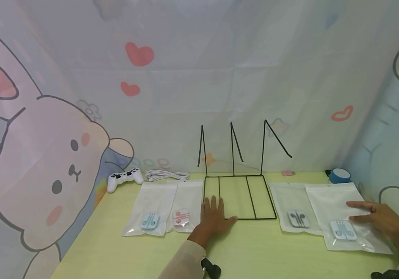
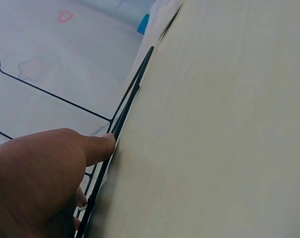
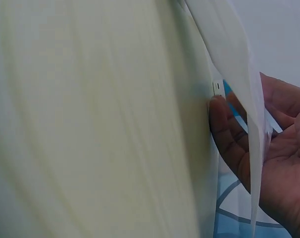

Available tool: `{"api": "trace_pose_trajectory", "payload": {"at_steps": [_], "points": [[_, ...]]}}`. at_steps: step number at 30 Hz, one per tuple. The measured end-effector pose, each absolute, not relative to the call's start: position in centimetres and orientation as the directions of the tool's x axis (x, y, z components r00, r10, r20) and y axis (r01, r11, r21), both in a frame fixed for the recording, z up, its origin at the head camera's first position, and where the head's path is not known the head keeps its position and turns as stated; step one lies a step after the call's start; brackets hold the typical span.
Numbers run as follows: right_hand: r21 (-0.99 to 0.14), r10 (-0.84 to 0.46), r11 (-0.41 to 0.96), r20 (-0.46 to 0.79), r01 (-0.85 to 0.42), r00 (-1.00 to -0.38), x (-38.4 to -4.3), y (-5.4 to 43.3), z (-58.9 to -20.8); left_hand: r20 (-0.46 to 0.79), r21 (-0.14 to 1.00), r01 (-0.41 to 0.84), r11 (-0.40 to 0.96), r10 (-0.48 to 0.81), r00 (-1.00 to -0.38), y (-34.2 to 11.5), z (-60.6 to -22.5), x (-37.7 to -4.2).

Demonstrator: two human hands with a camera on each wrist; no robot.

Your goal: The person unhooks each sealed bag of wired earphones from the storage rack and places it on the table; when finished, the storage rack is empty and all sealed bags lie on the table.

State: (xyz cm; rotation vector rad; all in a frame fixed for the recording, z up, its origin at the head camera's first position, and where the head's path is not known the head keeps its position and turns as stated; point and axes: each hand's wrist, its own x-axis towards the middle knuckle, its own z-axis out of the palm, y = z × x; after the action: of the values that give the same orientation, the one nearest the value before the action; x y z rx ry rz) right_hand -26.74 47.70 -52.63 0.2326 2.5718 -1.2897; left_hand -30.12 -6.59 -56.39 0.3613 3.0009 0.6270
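My left hand [image 1: 214,219] lies with fingers spread over the front left corner of a black wire rack [image 1: 251,197]. In the left wrist view the thumb [image 2: 100,148] touches the rack's front bar. My right hand [image 1: 382,217] grips the right edge of the rightmost white zip bag [image 1: 335,197], which has earphones in a clear case [image 1: 343,230] showing through its front. The right wrist view has this bag's edge [image 3: 254,148] raised between the digits, with fingertips [image 3: 218,106] on the table side.
Another bag with dark earphones [image 1: 298,219] lies right of the rack. Left of it lie two bags with teal earphones [image 1: 150,221] and pink earphones [image 1: 180,217]. Along the back are a white game controller [image 1: 125,177], a coiled white cable [image 1: 166,175], a pink block [image 1: 287,173] and blue tape [image 1: 339,176].
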Motion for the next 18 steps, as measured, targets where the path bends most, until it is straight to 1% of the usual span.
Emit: {"api": "trace_pose_trajectory", "payload": {"at_steps": [10,15,17,18], "points": [[-0.717,0.027,0.667,-0.245,0.2,-0.969,-26.4,47.7,-52.8,-0.021,0.404,0.212,0.89,0.24,-0.97,-6.7,-56.3,-30.0],[-0.698,-0.02,0.71,-0.152,0.093,-0.988,-25.9,47.6,-52.5,-0.004,0.374,0.227,0.9,0.246,-0.969,-6.7,-56.6,-30.3],[-0.699,-0.026,0.712,-0.125,0.069,-0.992,-25.7,47.6,-52.4,0.001,0.378,0.228,0.897,0.246,-0.969,-6.7,-56.7,-30.5],[-0.708,-0.02,0.702,-0.13,0.079,-0.991,-25.6,47.6,-52.5,-0.001,0.375,0.228,0.898,0.246,-0.969,-6.6,-56.7,-30.5]]}}
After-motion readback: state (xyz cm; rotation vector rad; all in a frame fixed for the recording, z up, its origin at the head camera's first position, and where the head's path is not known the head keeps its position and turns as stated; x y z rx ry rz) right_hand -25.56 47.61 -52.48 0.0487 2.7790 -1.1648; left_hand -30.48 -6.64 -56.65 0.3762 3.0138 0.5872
